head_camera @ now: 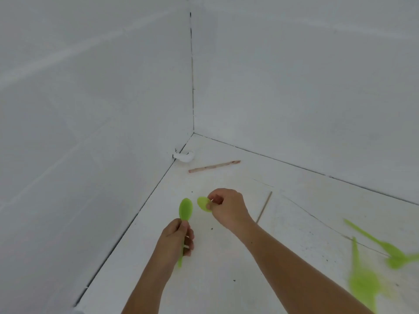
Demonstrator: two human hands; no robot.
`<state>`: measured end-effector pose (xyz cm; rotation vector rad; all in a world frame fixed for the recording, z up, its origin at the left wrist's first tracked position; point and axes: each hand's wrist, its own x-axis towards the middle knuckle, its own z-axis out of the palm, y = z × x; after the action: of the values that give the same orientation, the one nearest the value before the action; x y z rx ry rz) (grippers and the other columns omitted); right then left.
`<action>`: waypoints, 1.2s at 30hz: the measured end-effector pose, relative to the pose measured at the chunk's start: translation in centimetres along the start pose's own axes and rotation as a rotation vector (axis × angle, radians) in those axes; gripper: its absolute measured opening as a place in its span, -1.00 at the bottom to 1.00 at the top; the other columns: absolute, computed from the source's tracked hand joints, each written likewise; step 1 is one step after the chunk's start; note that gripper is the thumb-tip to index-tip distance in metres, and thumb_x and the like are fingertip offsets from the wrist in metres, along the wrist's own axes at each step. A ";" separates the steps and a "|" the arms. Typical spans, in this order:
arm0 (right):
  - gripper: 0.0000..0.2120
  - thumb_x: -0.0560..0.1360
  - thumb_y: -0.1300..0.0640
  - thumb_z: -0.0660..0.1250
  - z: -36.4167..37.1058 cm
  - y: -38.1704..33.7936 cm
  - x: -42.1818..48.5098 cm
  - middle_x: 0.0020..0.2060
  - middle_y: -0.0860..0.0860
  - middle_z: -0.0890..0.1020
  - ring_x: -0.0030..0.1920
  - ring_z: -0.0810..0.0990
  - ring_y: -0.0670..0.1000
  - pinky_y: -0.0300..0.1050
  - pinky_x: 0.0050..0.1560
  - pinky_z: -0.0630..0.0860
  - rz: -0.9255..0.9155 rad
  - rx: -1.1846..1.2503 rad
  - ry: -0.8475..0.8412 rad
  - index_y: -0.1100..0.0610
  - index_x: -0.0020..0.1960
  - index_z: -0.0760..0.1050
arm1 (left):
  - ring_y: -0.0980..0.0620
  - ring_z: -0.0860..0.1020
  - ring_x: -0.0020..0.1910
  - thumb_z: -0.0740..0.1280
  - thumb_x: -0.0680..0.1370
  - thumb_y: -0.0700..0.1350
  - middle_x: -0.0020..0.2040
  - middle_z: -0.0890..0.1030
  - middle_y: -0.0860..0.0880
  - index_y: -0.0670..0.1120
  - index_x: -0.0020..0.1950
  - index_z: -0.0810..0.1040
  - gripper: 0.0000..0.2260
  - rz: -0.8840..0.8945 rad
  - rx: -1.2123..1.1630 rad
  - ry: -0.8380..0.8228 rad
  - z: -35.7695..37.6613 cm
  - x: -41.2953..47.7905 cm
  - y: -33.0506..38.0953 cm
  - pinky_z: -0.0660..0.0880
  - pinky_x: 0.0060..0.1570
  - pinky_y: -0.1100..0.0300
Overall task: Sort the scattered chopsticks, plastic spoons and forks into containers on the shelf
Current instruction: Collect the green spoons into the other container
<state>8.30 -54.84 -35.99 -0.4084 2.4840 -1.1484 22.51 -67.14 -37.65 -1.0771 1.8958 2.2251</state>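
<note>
Head view: the left hand (179, 241) is gripping a spoon (186, 209) by its handle, and the right hand (229, 209) is pinching a second spoon (204, 203) just above the floor (226, 257) — gathering spoons, seemingly. Next they are needing a container — none is showing.

2 white walls are meeting in a corner: the left wall (90, 109) and the right wall (294, 87) are joining along a vertical seam (192, 87) that is showing dark marks. A white tabletop (215, 291) is lying below them. A small white lump (184, 157) is sitting at the foot of the left wall, near the corner. Dark specks (211, 228) are dotting the tabletop, and a thin crack (306, 214) is running across it.
</note>
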 end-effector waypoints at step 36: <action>-0.86 0.51 0.26 0.31 -22.4 25.8 -17.5 -0.05 -0.06 0.43 -0.11 0.49 -0.01 -0.25 -0.23 0.42 0.393 -0.516 0.264 0.06 -0.03 0.55 | 0.04 0.29 -0.44 0.18 0.74 -0.13 -0.32 0.43 -0.03 -0.16 0.02 0.40 -0.85 -0.121 0.204 -0.698 27.6 -3.5 0.2 0.28 -0.43 0.18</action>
<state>11.15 -16.72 -38.85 0.1162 2.9028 -0.4223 11.92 -41.55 -35.07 -0.3011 1.6323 1.9223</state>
